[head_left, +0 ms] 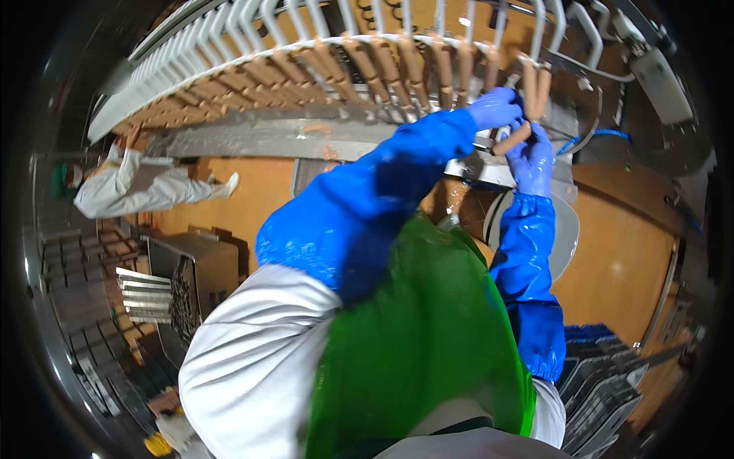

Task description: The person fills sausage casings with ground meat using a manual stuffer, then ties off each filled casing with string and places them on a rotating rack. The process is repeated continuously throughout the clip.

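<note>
My left hand, in a purple-blue glove, reaches to the right end of a long row of hanging sausages. Its fingers are pressed together; what they hold, if anything, is hidden. Just below and to the right, my right hand is closed on a sausage that slants down to the left from its fingertips. Directly above that hand hangs a pair of linked sausages. Blue sleeve covers reach over both forearms.
White hooks curve along the rail holding the sausages. Under them runs a metal trough with sausage scraps. A co-worker in white stands at the far left end. Dark crates are stacked lower right; a metal cart stands left.
</note>
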Action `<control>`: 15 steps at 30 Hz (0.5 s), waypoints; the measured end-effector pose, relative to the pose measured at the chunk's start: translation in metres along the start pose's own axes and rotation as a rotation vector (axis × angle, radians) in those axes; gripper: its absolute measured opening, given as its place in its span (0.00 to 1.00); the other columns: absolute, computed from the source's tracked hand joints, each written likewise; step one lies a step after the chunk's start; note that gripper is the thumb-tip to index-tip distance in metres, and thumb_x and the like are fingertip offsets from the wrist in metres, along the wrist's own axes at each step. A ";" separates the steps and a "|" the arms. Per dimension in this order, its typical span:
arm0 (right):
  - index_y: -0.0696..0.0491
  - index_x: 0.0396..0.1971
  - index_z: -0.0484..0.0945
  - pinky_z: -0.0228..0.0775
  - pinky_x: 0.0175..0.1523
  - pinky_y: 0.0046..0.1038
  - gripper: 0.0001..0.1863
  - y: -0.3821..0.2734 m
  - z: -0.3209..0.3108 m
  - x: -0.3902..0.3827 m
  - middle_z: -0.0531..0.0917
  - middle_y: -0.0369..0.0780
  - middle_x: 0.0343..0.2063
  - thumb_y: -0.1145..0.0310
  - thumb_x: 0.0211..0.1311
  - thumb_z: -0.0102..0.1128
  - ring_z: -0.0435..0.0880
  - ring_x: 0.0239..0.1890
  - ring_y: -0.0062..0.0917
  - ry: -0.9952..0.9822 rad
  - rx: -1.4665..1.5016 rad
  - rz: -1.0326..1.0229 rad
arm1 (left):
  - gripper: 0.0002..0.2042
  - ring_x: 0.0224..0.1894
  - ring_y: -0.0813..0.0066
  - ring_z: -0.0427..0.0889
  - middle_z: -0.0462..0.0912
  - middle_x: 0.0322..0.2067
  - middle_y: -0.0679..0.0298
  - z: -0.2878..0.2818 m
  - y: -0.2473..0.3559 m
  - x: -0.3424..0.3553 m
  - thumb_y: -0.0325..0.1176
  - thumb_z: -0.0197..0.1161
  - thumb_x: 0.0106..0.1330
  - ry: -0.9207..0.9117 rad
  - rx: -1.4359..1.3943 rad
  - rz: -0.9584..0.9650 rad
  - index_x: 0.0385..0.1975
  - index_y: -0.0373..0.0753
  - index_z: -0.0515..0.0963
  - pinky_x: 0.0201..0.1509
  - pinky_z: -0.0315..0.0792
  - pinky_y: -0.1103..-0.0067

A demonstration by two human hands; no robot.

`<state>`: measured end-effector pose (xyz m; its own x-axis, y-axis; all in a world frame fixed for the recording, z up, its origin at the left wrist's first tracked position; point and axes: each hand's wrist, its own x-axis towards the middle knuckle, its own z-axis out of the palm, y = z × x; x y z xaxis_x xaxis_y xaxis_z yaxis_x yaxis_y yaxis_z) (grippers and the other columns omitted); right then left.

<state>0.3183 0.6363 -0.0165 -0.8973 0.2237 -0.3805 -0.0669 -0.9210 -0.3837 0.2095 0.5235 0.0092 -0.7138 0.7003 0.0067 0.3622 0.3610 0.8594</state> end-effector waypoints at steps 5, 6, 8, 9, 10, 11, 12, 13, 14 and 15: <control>0.58 0.42 0.81 0.71 0.48 0.22 0.09 0.029 0.012 -0.009 0.82 0.35 0.37 0.72 0.64 0.61 0.78 0.39 0.18 0.118 -0.424 -0.696 | 0.11 0.34 0.72 0.80 0.80 0.32 0.60 0.000 0.026 -0.070 0.35 0.66 0.63 0.181 -0.200 0.143 0.40 0.36 0.79 0.39 0.75 0.76; 0.59 0.42 0.80 0.71 0.46 0.21 0.09 0.034 0.015 -0.011 0.82 0.35 0.36 0.74 0.62 0.62 0.78 0.38 0.17 0.106 -0.411 -0.701 | 0.11 0.34 0.68 0.82 0.81 0.33 0.59 -0.003 0.030 -0.077 0.36 0.65 0.65 0.208 -0.088 0.219 0.41 0.37 0.80 0.39 0.77 0.74; 0.58 0.42 0.80 0.71 0.44 0.20 0.10 0.042 0.016 -0.016 0.81 0.36 0.35 0.76 0.60 0.63 0.78 0.37 0.16 0.046 -0.404 -0.668 | 0.11 0.34 0.67 0.82 0.81 0.34 0.60 -0.008 0.038 -0.084 0.37 0.65 0.65 0.196 -0.055 0.312 0.40 0.37 0.80 0.39 0.76 0.74; 0.58 0.41 0.80 0.71 0.42 0.19 0.10 0.045 0.016 -0.017 0.81 0.36 0.34 0.78 0.59 0.64 0.78 0.36 0.16 -0.011 -0.350 -0.658 | 0.11 0.34 0.67 0.82 0.81 0.34 0.60 -0.010 0.040 -0.086 0.37 0.65 0.65 0.199 -0.031 0.296 0.39 0.37 0.80 0.39 0.76 0.74; 0.58 0.41 0.80 0.71 0.42 0.19 0.10 0.047 0.016 -0.018 0.81 0.36 0.35 0.78 0.59 0.64 0.79 0.36 0.16 -0.047 -0.325 -0.625 | 0.11 0.34 0.67 0.82 0.81 0.34 0.60 -0.014 0.041 -0.086 0.38 0.64 0.65 0.229 -0.023 0.309 0.39 0.37 0.81 0.39 0.76 0.74; 0.58 0.41 0.80 0.72 0.42 0.19 0.10 0.047 0.015 -0.017 0.81 0.36 0.35 0.78 0.59 0.64 0.79 0.36 0.17 -0.100 -0.303 -0.561 | 0.10 0.35 0.70 0.82 0.82 0.34 0.60 -0.017 0.040 -0.087 0.36 0.66 0.64 0.231 0.001 0.275 0.38 0.36 0.81 0.39 0.76 0.75; 0.58 0.41 0.80 0.72 0.42 0.19 0.10 0.047 0.014 -0.016 0.81 0.36 0.35 0.78 0.59 0.64 0.79 0.36 0.17 -0.115 -0.265 -0.509 | 0.10 0.34 0.73 0.81 0.82 0.33 0.61 -0.019 0.039 -0.087 0.35 0.67 0.63 0.235 -0.040 0.241 0.38 0.36 0.81 0.39 0.75 0.77; 0.59 0.42 0.80 0.72 0.43 0.19 0.09 0.046 0.012 -0.013 0.82 0.36 0.35 0.76 0.61 0.64 0.80 0.36 0.18 -0.154 -0.292 -0.501 | 0.10 0.33 0.76 0.80 0.82 0.33 0.63 -0.021 0.037 -0.087 0.34 0.68 0.63 0.254 -0.092 0.202 0.38 0.36 0.81 0.39 0.75 0.78; 0.58 0.42 0.80 0.72 0.44 0.20 0.09 0.046 0.010 -0.010 0.82 0.36 0.35 0.75 0.61 0.64 0.80 0.36 0.18 -0.227 -0.291 -0.462 | 0.10 0.32 0.79 0.78 0.82 0.32 0.64 -0.022 0.034 -0.087 0.33 0.69 0.62 0.262 -0.135 0.108 0.39 0.36 0.82 0.38 0.74 0.80; 0.58 0.42 0.80 0.72 0.44 0.20 0.10 0.045 0.008 -0.006 0.82 0.36 0.35 0.75 0.61 0.64 0.80 0.37 0.18 -0.242 -0.283 -0.431 | 0.10 0.32 0.81 0.78 0.83 0.31 0.64 -0.024 0.031 -0.087 0.34 0.69 0.62 0.277 -0.160 0.102 0.38 0.34 0.83 0.37 0.74 0.81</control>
<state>0.3173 0.5909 -0.0244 -0.8917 0.4498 0.0512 -0.3591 -0.6339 -0.6850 0.2687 0.4594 0.0475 -0.8223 0.5262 0.2169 0.3573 0.1807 0.9163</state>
